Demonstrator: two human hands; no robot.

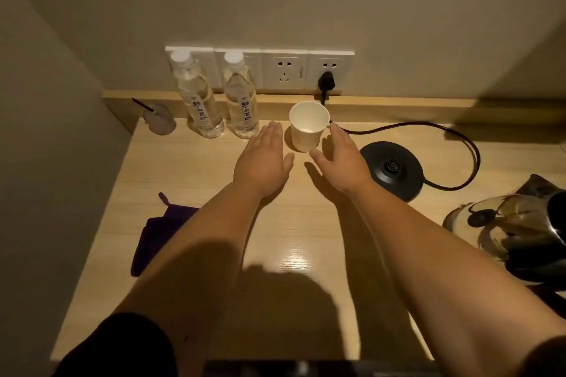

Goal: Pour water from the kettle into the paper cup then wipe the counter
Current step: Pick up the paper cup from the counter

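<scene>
A white paper cup (308, 127) stands upright near the back of the wooden counter (190, 168). My left hand (263, 159) lies flat and open just left of the cup, fingers together, holding nothing. Open too, my right hand (340, 162) curves just right of the cup, not gripping it. The glass kettle (517, 232) stands off its base at the right edge, partly cut off. Its round black base (392, 168) sits right of my right hand. A purple cloth (159, 232) lies crumpled near the counter's left edge.
Two clear water bottles (199, 95) (242, 95) stand at the back left beside a small plastic item with a black straw (159, 121). The base's black cord (428, 128) loops across the back right to a plug (326, 82) in the wall sockets.
</scene>
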